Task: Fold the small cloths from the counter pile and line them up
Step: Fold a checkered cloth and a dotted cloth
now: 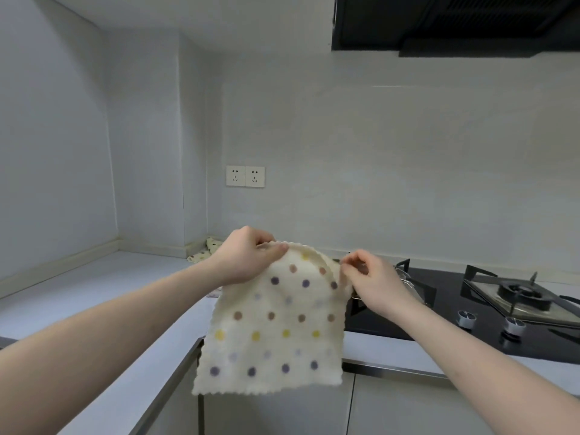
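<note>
Cloth (276, 324) top edge between both hands (248, 255) (373, 277)

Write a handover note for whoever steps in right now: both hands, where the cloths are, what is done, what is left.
Left hand: pinches the top left edge of the dotted cloth.
Right hand: pinches the top right corner of the same cloth.
The cloth hangs unfolded in the air over the counter edge, beside the hob.
More patterned cloth lies in the back corner of the counter, partly hidden behind the left arm.
Done: one cloth picked up and spread. No folded cloths or row show in view.
Left: fold this cloth, set it down, then fold the rest and line them up.
</note>
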A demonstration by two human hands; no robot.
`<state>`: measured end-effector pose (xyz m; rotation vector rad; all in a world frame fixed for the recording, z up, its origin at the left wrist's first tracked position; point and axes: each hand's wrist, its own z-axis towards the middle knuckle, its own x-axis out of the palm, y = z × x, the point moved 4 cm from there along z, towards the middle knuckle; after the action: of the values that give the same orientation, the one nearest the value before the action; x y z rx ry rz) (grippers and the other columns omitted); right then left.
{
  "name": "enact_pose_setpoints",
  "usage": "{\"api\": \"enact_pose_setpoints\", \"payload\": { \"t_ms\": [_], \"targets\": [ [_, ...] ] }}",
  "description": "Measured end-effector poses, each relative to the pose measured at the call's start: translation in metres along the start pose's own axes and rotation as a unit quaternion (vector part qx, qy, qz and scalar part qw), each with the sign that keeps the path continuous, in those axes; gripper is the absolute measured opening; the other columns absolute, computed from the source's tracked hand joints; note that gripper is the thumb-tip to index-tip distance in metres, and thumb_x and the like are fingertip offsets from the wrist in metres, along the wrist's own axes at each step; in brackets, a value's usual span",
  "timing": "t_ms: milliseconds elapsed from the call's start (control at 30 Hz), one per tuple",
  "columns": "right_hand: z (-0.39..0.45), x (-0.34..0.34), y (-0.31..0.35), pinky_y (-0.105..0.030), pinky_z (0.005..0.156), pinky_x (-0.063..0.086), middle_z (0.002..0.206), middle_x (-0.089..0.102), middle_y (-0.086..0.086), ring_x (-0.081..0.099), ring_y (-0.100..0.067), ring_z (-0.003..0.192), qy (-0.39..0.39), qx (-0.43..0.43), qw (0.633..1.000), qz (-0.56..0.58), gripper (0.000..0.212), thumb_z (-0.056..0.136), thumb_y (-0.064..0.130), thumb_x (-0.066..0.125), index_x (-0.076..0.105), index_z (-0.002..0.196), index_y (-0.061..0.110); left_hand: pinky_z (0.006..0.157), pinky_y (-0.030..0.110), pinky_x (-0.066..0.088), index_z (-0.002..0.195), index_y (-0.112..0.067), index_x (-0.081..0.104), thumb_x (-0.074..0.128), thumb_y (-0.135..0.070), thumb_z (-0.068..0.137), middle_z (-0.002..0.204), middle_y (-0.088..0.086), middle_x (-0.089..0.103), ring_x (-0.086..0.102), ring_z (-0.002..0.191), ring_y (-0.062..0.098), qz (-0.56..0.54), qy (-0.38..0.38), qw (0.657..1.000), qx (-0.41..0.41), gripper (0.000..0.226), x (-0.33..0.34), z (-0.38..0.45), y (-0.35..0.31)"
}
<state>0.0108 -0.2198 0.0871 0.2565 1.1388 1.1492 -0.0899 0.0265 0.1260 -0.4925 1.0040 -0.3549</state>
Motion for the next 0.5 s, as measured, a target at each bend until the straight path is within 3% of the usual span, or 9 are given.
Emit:
{"api": "enact_pose_setpoints", "payload": {
  "t_ms": [67,133,233,333,433,500],
  "targets": [
    [0.000,0.015,0.008,-0.021,0.083,0.047,0.110,0.068,0.014,0.064,-0.009,0.104,0.054,0.007,0.997,0.045,0.019,0.091,0.033,0.069,0.067,0.109,0.030,0.053,0.030,0.034,0.068,-0.008,0.057,0.064,-0.049,0.096,0.058,-0.007,0.042,0.038,0.055,0.011,0.005,0.012,1.000,0.025,0.050,0.001,0.009,-0.016],
    [-0.001,0.030,0.013,-0.022,0.085,0.048,0.111,0.067,0.018,0.062,-0.001,0.104,0.086,0.006,0.995,0.045,0.034,0.083,0.046,0.076,0.066,0.113,0.033,0.051,0.028,0.031,0.061,-0.012,0.054,0.067,-0.048,0.094,0.056,-0.008,0.038,0.035,0.054,0.011,0.010,0.032,0.998,0.046,0.050,0.006,0.015,-0.030],
    [-0.001,0.043,0.016,-0.026,0.076,0.054,0.088,0.073,0.016,0.066,0.002,0.083,0.079,-0.012,0.997,0.010,0.021,0.084,0.050,0.072,0.071,0.092,0.030,0.050,0.027,0.029,0.055,-0.017,0.047,0.069,-0.048,0.093,0.053,-0.010,0.033,0.032,0.053,0.012,0.018,0.070,0.995,0.063,0.054,0.015,0.021,-0.039],
    [0.011,0.042,0.012,-0.031,0.060,0.048,0.063,0.065,0.005,0.057,-0.008,0.057,0.043,-0.014,0.999,-0.022,0.027,0.092,0.035,0.062,0.066,0.071,0.019,0.057,0.029,0.038,0.069,-0.013,0.065,0.071,-0.049,0.091,0.060,-0.006,0.051,0.045,0.059,0.012,0.039,0.079,0.993,0.076,0.042,0.018,0.026,-0.037],
    [0.027,0.035,0.003,-0.036,0.062,0.053,0.064,0.066,-0.002,0.062,-0.022,0.064,0.022,-0.009,0.996,-0.081,0.022,0.089,0.028,0.055,0.065,0.074,0.016,0.059,0.023,0.047,0.077,-0.027,0.074,0.075,-0.048,0.087,0.076,-0.005,0.072,0.064,0.070,0.010,0.077,0.088,0.991,0.068,0.024,0.016,0.028,-0.023],
    [0.035,0.031,-0.002,-0.035,0.061,0.051,0.062,0.065,-0.003,0.065,-0.021,0.061,0.027,0.009,0.992,-0.121,0.021,0.088,0.024,0.051,0.063,0.074,0.013,0.053,0.019,0.045,0.073,-0.022,0.070,0.076,-0.046,0.087,0.071,0.000,0.071,0.064,0.057,0.008,0.089,0.105,0.989,0.049,0.029,0.017,0.029,-0.009]
  ]
}}
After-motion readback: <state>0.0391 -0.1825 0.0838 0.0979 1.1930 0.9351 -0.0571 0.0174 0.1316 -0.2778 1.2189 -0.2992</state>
